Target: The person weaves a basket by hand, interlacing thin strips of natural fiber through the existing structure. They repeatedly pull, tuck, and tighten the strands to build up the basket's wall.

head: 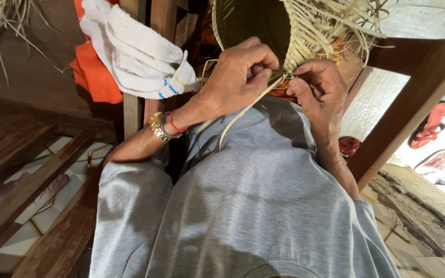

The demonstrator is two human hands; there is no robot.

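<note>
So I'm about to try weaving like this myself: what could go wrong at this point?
The left hand and right hand pinch a thin strip at the woven basket rim; pulling hard might snap or kink it. Loose strip ends fan out beside the fingers and could scratch them. The strip's free tail hangs over the grey shirt and may snag.

Basket (294,31): woven pale cane strips, matt, rim frayed. Shirt (243,206): smooth grey cloth. Watch (156,125): glossy gold metal. Towel (135,51): rough white cloth. Chair (413,87): dark, worn wood.
</note>
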